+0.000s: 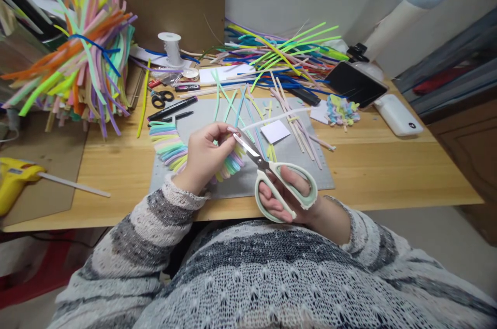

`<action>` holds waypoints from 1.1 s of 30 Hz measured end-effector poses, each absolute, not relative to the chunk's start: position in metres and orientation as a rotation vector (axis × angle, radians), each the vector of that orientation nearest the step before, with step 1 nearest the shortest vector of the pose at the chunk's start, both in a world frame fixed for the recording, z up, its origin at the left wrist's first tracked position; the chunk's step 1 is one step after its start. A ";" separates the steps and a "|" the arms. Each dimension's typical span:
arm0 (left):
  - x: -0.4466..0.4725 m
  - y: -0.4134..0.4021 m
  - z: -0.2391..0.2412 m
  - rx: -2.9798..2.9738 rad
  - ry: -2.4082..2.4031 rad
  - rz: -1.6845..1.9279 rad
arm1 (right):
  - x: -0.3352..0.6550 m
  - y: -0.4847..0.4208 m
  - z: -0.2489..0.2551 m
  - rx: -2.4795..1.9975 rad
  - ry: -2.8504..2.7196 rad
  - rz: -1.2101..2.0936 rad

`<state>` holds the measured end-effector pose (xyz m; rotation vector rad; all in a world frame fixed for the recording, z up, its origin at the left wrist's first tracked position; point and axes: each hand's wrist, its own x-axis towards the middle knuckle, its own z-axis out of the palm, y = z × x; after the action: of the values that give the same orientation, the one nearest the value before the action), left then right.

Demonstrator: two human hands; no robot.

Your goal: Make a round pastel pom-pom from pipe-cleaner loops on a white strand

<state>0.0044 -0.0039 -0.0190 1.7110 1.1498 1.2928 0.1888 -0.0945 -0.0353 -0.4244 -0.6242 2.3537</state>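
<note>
**A:** Head view, quick. Where are your hands against the grey mat?

**B:** Both are over its near edge. Your left hand is closed on the pastel looped strip, thumb and fingertips pinching its right end. Your right hand is clamped on the scissors, fingers through the pale green handles.

**A:** Blades?

**B:** Parted a little, with the tips right at your left fingertips, above the loops. You pinch close to the blades, probably so the soft loops don't flop.

**A:** And the strip?

**B:** It curves from the mat's left edge, under your left hand, towards the mat's middle. Most of it rests on the mat and only the pinched end looks lifted.

**A:** What else is on the mat?

**B:** A white paper square right of centre, with loose pastel stems fanned behind it, likely kept within reach.

**A:** Off the mat?

**B:** Left of it a big tied bundle of stems and a yellow glue gun on cardboard, parked well apart. Just behind its left corner are the black scissors and a marker. A white spool sits further back. Right of the mat on the counter are a heap of pastel offcuts, a dark phone and a white power bank.
</note>
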 end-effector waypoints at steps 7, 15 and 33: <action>0.007 -0.004 -0.022 1.546 1.126 1.283 | 0.180 -0.099 -0.033 -0.421 -0.646 2.251; 0.008 -0.005 -0.025 1.517 1.159 1.304 | 0.174 -0.099 -0.033 -0.346 -0.605 2.257; 0.013 -0.005 -0.027 1.536 1.221 1.418 | 0.155 -0.103 -0.034 -0.332 -0.429 2.316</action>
<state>0.0129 -0.0046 -0.0274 1.5357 1.2207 1.4184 0.1546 -0.1029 -0.0340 -0.3320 -0.4295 2.3159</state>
